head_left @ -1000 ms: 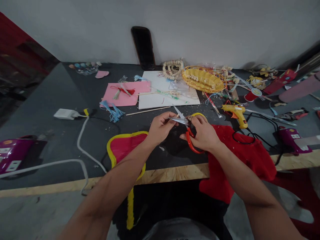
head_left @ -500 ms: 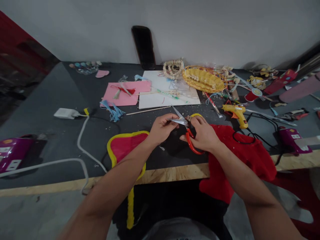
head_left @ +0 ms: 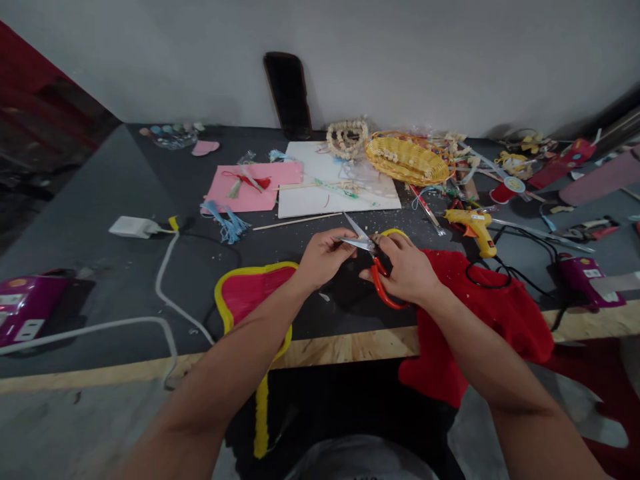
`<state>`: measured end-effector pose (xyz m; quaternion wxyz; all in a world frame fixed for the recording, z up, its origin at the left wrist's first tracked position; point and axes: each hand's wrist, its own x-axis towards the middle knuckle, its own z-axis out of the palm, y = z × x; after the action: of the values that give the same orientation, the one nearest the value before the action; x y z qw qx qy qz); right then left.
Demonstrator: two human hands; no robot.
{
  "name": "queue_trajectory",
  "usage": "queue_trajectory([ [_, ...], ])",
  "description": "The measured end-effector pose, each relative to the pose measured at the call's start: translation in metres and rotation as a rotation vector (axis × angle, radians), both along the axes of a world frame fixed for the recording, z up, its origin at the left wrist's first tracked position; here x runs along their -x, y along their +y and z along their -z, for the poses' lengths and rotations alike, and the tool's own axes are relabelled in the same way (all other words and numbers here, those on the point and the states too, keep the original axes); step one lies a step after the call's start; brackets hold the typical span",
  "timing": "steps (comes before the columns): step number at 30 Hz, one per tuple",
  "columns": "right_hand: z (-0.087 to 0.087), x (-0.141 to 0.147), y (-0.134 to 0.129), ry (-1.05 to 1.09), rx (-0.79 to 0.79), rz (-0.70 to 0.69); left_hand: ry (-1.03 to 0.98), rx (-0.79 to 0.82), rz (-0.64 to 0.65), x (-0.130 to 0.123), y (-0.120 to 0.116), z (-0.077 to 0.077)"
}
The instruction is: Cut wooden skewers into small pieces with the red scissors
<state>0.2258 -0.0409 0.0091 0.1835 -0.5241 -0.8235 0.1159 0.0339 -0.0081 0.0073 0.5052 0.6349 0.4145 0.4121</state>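
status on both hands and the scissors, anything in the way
Right hand gripping scissors, blades open. Left hand pinching at blades. Red cloth under right forearm.

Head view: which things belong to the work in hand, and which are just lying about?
Apparently in use:
scissors, blades open
right hand, holding them
left hand, fingertips by the blades; its grip is unclear

Probably just lying about:
yellow glue gun
woven basket
red cloth
thread spool
white charger

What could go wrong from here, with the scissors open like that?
The open scissors have their blades right by the left hand, so closing them might nick a finger. The red cloth hangs over the table edge and could slide off; the black cord on it might snag.
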Motion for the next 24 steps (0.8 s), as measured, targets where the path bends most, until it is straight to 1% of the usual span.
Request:
queue_trajectory([
  [6, -0.002, 0.001, -0.003, -0.028, 0.006, 0.033, -0.060, 0.011, -0.003, -0.002, 0.000, 0.004],
  [11, -0.002, 0.001, -0.003, -0.003, 0.000, 0.039, -0.119, 0.019, -0.012, -0.003, -0.001, 0.004],
  [14, 0.000, 0.000, -0.003, 0.005, -0.014, 0.038, -0.120, 0.005, -0.014, -0.003, -0.001, 0.005],
  [18, 0.003, -0.003, -0.002, 0.041, -0.028, 0.007, -0.100, -0.005, -0.032, -0.003, 0.000, 0.010],
  [24, 0.009, -0.007, 0.000, 0.010, -0.060, -0.015, -0.100, -0.043, 0.014, -0.005, -0.001, 0.015],
])
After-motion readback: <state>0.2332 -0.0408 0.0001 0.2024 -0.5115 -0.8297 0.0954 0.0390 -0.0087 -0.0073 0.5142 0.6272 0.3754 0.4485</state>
